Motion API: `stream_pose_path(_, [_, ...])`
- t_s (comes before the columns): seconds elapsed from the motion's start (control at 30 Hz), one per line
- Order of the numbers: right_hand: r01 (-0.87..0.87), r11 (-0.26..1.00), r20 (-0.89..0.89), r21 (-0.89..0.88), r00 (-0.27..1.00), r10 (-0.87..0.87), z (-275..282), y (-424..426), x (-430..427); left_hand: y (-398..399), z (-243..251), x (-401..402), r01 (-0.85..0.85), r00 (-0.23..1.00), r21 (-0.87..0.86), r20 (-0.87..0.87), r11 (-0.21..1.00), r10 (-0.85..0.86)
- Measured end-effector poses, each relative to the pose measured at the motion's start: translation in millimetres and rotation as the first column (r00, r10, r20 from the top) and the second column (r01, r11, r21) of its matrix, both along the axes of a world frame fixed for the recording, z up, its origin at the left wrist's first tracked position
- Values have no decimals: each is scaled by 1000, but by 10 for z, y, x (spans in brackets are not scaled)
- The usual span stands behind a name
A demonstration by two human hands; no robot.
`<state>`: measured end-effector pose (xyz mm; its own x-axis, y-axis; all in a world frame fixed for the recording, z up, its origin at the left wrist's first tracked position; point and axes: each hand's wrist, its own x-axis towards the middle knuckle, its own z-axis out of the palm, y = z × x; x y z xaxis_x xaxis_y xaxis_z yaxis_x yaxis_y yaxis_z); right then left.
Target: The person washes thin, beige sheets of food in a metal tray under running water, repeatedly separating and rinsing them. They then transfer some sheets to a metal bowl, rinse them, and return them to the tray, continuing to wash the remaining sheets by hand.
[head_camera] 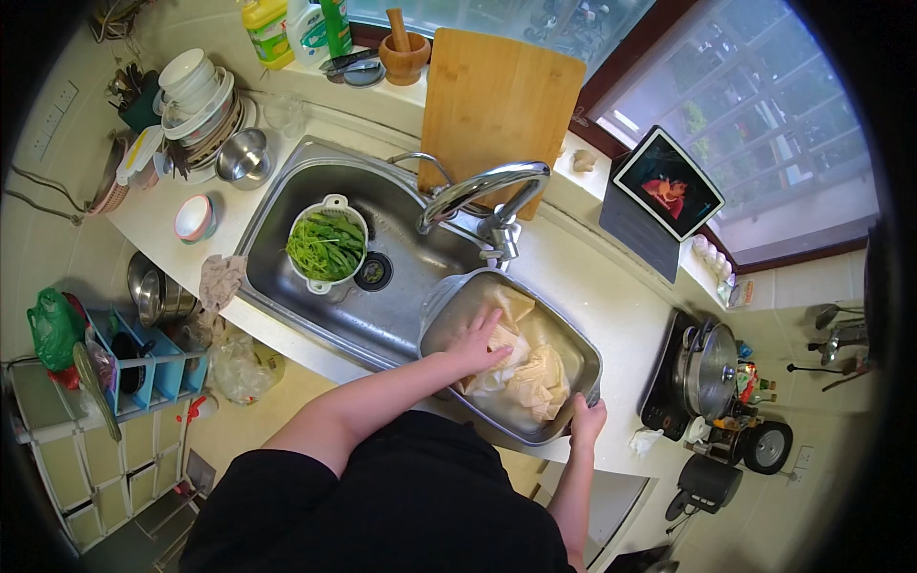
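Observation:
A rectangular metal basin [593, 342] filled with cloudy water stands at the sink's right end. In it lie pale yellow, wrinkled sheets [539, 383], which look like soaked bean curd skin. My left hand [481, 344] rests palm down on these sheets with its fingers spread. My right hand [589, 420] grips the near right corner of the basin's rim. Left of the basin, a white colander [319, 287] of leafy greens [326, 245] sits in the stainless steel sink [408, 276], beside the drain [373, 271].
A chrome faucet [501, 215] arches over the sink, with a wooden cutting board [498, 114] upright behind it. Stacked bowls [190, 79] and a metal bowl [243, 154] stand left. A tablet [670, 183] leans at the window. A lidded pot [709, 369] stands on the cooktop at right.

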<state>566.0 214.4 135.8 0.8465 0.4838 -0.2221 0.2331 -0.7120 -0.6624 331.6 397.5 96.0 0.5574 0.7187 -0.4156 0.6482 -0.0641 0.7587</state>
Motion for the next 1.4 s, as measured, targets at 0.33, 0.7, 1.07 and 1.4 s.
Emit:
stream_pose_path(0.33, [-35,999,12,-6,999,35,140,39,-52,-65,-48,1,-139,978,4,157,990,136])
stream_pose_path(0.7, [-64,997,49,-32,997,66,41,19,21,79,-49,-55,-24,992,4,121,1000,23])
stream_pose_path(1.07, [-113,984,98,-136,987,127,112,141,32,166,-48,-140,4,995,-34,101,999,0])
stream_pose_path(1.4, [-110,985,34,-132,993,115,339,282,3,233,-91,-140,-10,979,-13,201,1000,12])
